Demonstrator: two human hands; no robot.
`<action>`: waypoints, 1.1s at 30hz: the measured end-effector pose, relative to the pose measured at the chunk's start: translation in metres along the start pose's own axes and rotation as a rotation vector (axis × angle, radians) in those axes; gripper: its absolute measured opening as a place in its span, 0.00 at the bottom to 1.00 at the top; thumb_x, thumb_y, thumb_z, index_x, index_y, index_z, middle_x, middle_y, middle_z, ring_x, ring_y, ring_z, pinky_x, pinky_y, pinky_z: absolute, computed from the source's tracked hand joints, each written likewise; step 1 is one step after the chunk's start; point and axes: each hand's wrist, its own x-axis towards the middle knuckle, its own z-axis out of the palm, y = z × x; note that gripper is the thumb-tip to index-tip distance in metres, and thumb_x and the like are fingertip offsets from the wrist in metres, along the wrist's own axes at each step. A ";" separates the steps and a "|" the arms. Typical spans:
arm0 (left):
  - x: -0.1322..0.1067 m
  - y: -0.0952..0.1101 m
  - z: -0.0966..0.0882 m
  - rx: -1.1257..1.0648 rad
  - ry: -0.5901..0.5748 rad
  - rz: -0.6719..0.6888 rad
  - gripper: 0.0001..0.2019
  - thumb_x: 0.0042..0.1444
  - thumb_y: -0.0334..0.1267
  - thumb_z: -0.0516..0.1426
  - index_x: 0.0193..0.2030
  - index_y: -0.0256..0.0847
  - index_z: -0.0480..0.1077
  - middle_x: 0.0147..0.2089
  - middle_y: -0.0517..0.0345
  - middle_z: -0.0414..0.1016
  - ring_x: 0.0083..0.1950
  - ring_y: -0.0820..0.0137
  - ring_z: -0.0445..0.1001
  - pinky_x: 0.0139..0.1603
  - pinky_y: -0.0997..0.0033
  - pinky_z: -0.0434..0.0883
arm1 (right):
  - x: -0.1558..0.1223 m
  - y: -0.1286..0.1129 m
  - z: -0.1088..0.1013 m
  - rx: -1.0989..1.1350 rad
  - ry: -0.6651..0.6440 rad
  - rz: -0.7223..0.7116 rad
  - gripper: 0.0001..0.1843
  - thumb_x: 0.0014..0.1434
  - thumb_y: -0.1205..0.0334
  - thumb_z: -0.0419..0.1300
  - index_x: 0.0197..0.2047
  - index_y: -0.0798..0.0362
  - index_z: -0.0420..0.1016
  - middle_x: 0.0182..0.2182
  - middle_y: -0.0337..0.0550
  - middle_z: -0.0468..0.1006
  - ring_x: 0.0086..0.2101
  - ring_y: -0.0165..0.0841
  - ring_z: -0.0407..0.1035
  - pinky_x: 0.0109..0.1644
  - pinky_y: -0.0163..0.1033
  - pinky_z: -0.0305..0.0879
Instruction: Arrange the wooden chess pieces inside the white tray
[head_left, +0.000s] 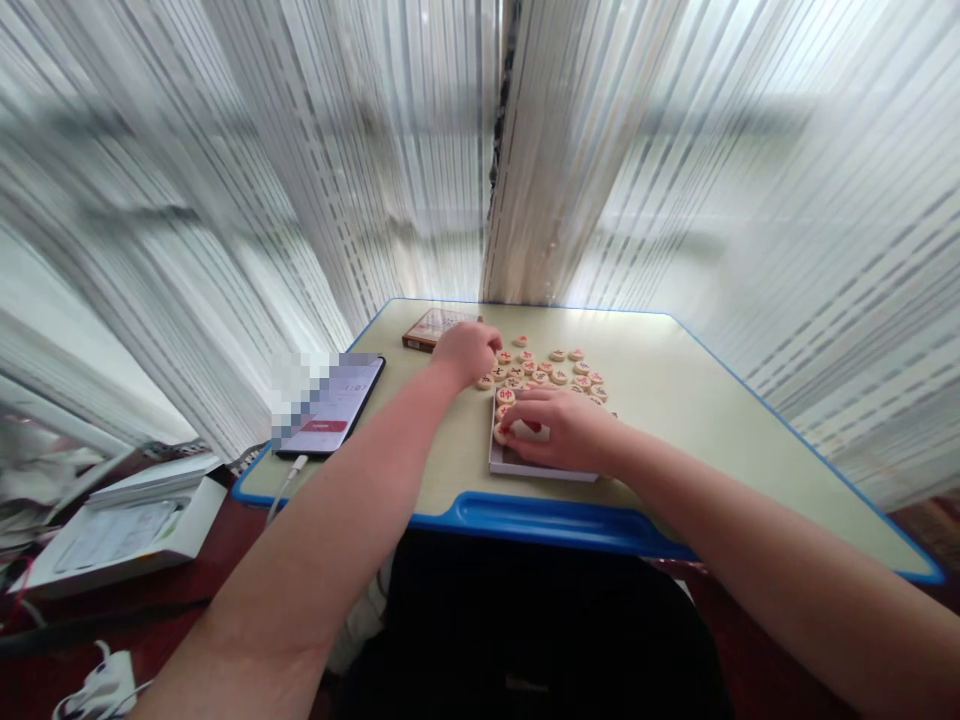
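Round wooden Chinese chess pieces (559,377) with red and dark characters lie loosely over the middle of the table. In front of them sits a shallow white-edged box tray (544,472). Two pieces, the upper one a red-marked piece (505,396), are lined up along its left side. My right hand (562,425) reaches over the tray, its thumb and fingers closed on another chess piece (502,434) at the left wall, below those two. At the left edge of the loose pieces is my left hand (466,352), fingers curled together; whatever they hold is hidden.
Behind my left hand lies a flat brown box (420,338). A phone (334,405) with a white charging cable (289,482) rests on the table's left side. The table (675,400) has a blue rim and a front groove; curtains hang behind it. An open white box (127,530) stands lower left.
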 end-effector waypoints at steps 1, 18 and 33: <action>0.000 0.000 0.000 -0.001 0.004 0.003 0.15 0.47 0.30 0.50 0.36 0.41 0.76 0.37 0.56 0.79 0.42 0.67 0.74 0.46 0.68 0.69 | 0.000 0.000 0.000 0.001 -0.001 -0.002 0.07 0.54 0.62 0.56 0.35 0.52 0.75 0.28 0.42 0.73 0.30 0.30 0.64 0.36 0.34 0.60; 0.000 0.001 -0.002 0.007 -0.004 0.027 0.15 0.47 0.30 0.50 0.35 0.40 0.76 0.36 0.54 0.79 0.41 0.67 0.74 0.46 0.68 0.70 | -0.002 0.001 -0.006 0.051 0.002 0.051 0.10 0.53 0.61 0.57 0.37 0.54 0.75 0.25 0.40 0.71 0.28 0.29 0.62 0.35 0.34 0.58; -0.005 0.005 0.012 -0.038 -0.292 0.085 0.22 0.54 0.40 0.47 0.51 0.41 0.72 0.53 0.55 0.73 0.53 0.65 0.70 0.54 0.70 0.66 | -0.022 0.097 -0.025 -0.210 0.046 0.935 0.18 0.57 0.54 0.51 0.42 0.55 0.76 0.38 0.51 0.76 0.37 0.36 0.68 0.39 0.36 0.60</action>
